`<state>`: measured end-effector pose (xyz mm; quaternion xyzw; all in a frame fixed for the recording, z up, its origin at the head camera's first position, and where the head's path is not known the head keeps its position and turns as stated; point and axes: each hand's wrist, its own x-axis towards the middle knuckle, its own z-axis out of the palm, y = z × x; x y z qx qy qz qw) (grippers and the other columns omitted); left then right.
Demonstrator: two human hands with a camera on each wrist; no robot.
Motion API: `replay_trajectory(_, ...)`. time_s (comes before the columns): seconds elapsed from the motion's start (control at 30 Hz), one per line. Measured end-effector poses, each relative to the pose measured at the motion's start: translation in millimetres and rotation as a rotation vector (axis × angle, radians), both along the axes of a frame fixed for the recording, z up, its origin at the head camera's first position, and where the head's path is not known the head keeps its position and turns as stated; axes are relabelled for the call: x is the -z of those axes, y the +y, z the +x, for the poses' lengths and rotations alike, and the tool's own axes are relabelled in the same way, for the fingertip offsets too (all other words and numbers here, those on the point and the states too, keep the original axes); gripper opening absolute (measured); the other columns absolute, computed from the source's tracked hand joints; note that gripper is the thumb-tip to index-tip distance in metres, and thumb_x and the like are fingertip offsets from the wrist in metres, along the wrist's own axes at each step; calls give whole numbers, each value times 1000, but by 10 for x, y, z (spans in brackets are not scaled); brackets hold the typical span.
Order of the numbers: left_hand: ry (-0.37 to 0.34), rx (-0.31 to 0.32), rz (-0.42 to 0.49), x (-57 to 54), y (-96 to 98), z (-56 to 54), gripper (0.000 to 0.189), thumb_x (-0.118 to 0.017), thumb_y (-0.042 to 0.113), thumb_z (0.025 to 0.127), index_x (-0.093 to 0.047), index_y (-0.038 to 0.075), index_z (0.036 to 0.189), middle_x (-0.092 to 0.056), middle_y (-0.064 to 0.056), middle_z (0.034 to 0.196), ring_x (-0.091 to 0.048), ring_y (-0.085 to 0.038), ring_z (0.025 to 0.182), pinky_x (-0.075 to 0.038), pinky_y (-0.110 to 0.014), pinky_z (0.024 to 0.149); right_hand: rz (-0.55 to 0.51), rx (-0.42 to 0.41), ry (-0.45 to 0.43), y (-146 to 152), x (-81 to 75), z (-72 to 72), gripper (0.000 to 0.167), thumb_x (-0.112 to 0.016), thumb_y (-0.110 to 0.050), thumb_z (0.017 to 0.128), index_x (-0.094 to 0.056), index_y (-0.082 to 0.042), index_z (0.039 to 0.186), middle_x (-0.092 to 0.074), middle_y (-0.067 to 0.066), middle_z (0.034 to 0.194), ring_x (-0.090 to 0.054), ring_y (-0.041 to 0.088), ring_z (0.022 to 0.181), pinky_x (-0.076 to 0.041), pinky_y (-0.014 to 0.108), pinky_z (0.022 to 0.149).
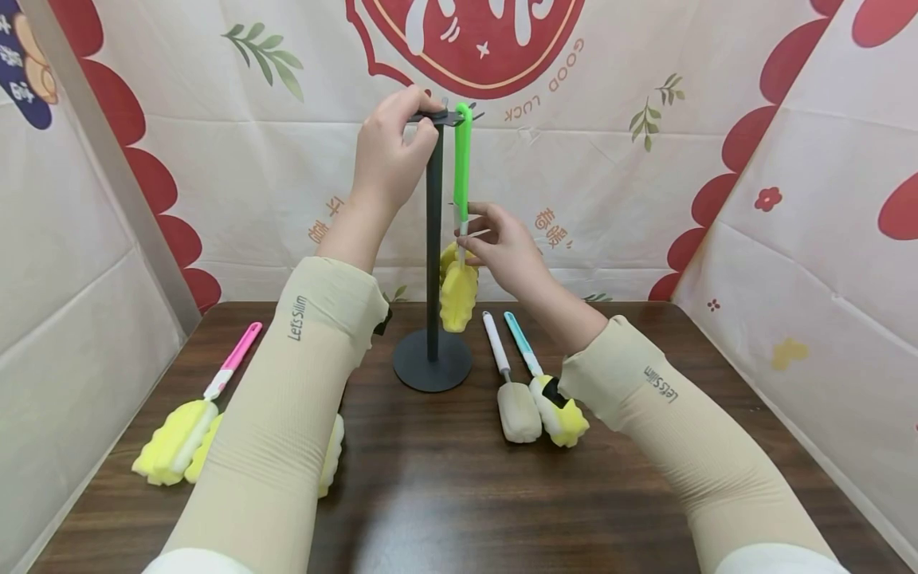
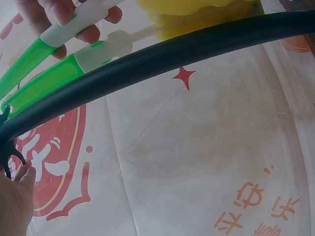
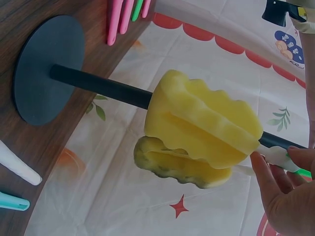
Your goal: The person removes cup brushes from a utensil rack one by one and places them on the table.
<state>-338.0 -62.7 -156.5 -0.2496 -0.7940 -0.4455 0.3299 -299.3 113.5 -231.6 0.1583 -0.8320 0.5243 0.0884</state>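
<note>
At the top of a black rack stand [image 1: 433, 239], my left hand [image 1: 394, 147] grips the hooked head between thumb and fingers. My right hand [image 1: 505, 247] pinches the white lower handle of a green-handled sponge brush [image 1: 462, 163], which hangs upright beside the pole, its green end at the hooks and its yellow sponge [image 3: 202, 118] downward. Behind it hangs a second sponge [image 3: 182, 164], yellow with a dark edge. The left wrist view shows this second brush's green and white handle [image 2: 54, 88] alongside the pole.
The stand's round base [image 1: 433, 363] rests on a wooden table [image 1: 430, 494]. Right of it lie a white-handled brush [image 1: 519, 412] and a turquoise-handled brush [image 1: 523, 344]. Leftward lies a pink-handled brush [image 1: 237, 351], with more sponge heads partly hidden by my left arm. A printed cloth [image 1: 610, 191] hangs behind.
</note>
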Motion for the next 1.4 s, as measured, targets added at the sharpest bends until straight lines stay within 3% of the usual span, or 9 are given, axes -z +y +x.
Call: replay_trajectory(1.4, -10, 5, 17, -8, 7, -10, 31, -42, 24, 95, -66, 12, 110, -62, 5, 123, -49, -1, 114, -37, -17, 93, -20, 21, 18, 125, -64, 53, 47, -62, -6, 94, -48, -6, 140, -58, 16, 112, -62, 27, 101, -56, 33, 75)
